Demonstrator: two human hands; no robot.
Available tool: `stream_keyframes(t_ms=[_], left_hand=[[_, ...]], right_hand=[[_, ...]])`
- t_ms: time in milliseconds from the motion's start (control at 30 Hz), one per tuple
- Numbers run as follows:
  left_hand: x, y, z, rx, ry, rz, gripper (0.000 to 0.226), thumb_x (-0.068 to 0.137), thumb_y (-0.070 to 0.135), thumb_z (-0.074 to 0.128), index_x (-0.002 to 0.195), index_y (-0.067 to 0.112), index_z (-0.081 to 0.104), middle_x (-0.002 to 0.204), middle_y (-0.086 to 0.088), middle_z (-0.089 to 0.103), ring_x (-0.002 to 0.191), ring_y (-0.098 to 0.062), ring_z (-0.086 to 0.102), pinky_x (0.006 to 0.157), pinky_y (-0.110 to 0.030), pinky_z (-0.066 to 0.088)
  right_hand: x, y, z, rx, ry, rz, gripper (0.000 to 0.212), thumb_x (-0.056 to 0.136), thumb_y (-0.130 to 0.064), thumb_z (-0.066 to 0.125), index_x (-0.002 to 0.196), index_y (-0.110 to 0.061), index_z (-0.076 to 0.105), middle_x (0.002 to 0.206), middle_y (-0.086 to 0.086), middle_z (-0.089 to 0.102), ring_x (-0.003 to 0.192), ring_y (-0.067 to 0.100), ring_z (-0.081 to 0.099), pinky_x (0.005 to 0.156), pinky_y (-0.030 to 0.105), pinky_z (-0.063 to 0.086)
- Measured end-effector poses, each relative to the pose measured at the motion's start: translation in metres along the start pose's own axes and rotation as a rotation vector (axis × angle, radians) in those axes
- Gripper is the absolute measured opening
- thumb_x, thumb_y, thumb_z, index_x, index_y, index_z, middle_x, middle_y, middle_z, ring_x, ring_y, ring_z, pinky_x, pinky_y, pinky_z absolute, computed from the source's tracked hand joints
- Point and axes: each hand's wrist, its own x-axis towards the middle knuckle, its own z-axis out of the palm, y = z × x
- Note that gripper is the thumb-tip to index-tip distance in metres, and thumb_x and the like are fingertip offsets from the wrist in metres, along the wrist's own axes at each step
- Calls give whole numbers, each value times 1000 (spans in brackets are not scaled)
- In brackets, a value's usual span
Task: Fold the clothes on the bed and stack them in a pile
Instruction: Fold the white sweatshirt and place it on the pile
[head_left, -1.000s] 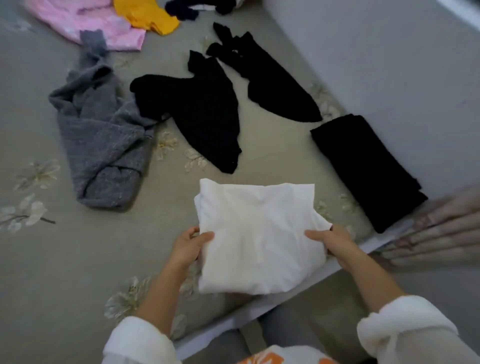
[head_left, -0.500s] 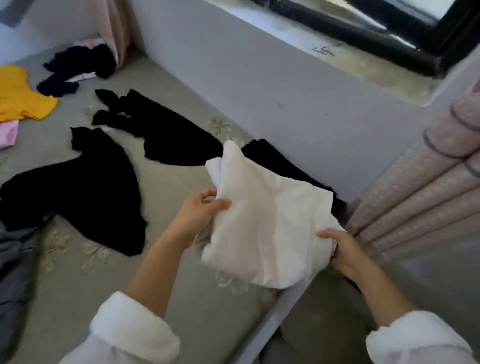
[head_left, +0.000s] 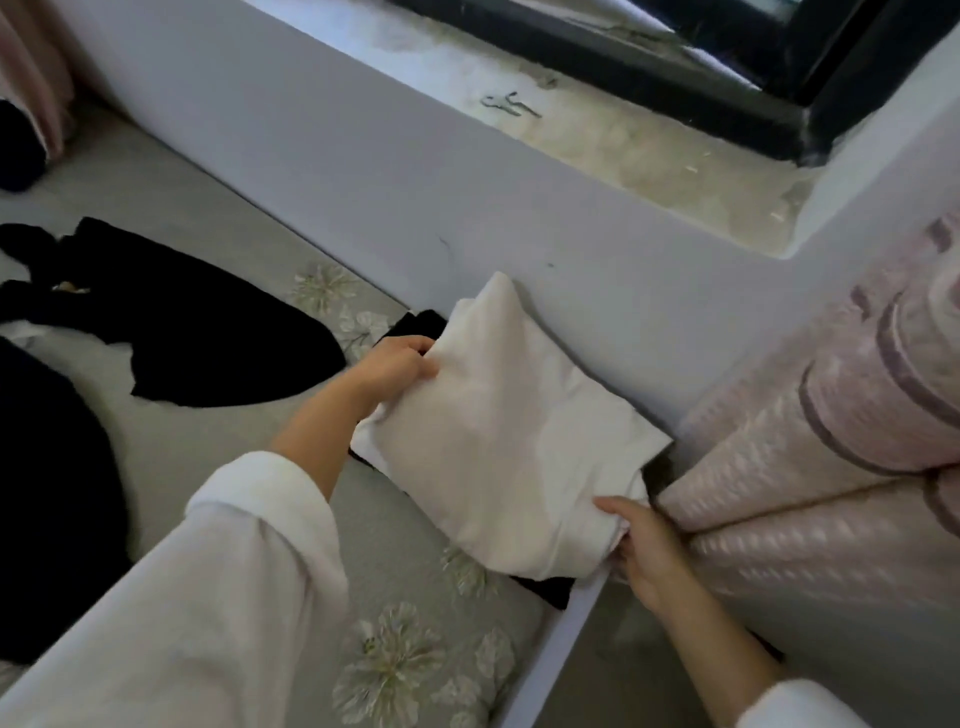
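A folded white garment (head_left: 514, 447) lies on top of a folded black garment (head_left: 421, 325) at the bed's corner by the wall; only the black one's edges show around it. My left hand (head_left: 395, 366) grips the white garment's left edge, thumb on top. At the near right corner, my right hand (head_left: 641, 551) pinches the white fabric, fingers underneath. Two unfolded black garments lie on the bed to the left, one (head_left: 171, 322) spread out, the other (head_left: 47, 493) cut off by the frame edge.
The bed (head_left: 218, 452) has a grey floral sheet and a white edge at the lower right. A lilac wall (head_left: 363, 171) runs along it under a dusty window ledge (head_left: 649, 150). A rolled pink quilted cover (head_left: 831, 467) presses close on the right.
The white garment was lifted from the near bed edge, carried right towards the wall, and now rests on the folded black garment. Both hands still hold it.
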Motion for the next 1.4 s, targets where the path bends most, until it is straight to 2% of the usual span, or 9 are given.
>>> stream_keyframes(t_ms=[200,333,467,600,700,900,1100,1233,1400], left_hand=[[78,-86,8,579,328,-169,57,97,34,46,149,29,23,148,-20,28,134,-40,25,109,-50,26],[74,-150,48,564,283,-217,67,94,51,46,150,39,11,159,-10,-8,144,-33,-12,115,-58,9],[66,-180,77,541,354,-146,70,93,54,43,150,40,4,158,-7,-19,141,-29,-27,113,-58,4],[58,-178,95,516,470,-107,72,94,52,43,151,38,1,158,-9,-21,142,-29,-25,112,-61,3],[43,-172,110,221,605,-165,85,92,44,55,152,31,-3,158,-11,-17,145,-36,-4,114,-55,12],[-1,-161,163,-672,594,-432,70,95,28,56,151,20,13,129,-8,54,111,-25,57,98,-48,47],[-16,-163,188,-833,359,-531,39,94,34,58,128,17,48,113,-1,63,97,-15,63,72,-33,56],[-16,-169,183,-1016,255,-580,32,94,26,58,125,18,51,114,-3,67,96,-20,67,61,-30,55],[-24,-177,184,-913,234,-610,46,94,15,58,136,12,39,120,-12,62,91,-21,63,68,-32,53]], right_hand=[[79,19,39,-324,121,-28,32,89,-10,61,120,-7,56,87,0,59,70,11,53,54,24,40],[104,29,47,-383,161,19,50,88,-20,66,129,0,45,118,15,58,88,24,55,72,29,44],[119,21,51,-324,131,22,35,84,-16,72,114,-6,57,104,9,64,83,20,62,64,28,47],[125,11,50,-395,232,-171,10,84,-5,66,88,-13,62,94,6,69,76,15,63,60,25,46],[119,13,53,-557,305,-190,36,84,-11,65,117,-8,51,108,8,61,82,18,58,73,29,42],[105,20,56,-596,325,-215,67,83,-18,70,137,-4,33,108,0,48,82,12,47,72,27,38],[90,47,51,-221,144,235,42,85,-28,70,121,-11,54,113,7,63,101,27,60,81,43,54],[90,43,40,-58,96,116,14,86,-13,67,100,-11,66,99,10,70,88,26,66,71,36,55],[87,44,34,-622,346,-97,51,83,-5,65,130,1,44,119,17,56,105,31,56,87,36,46]])
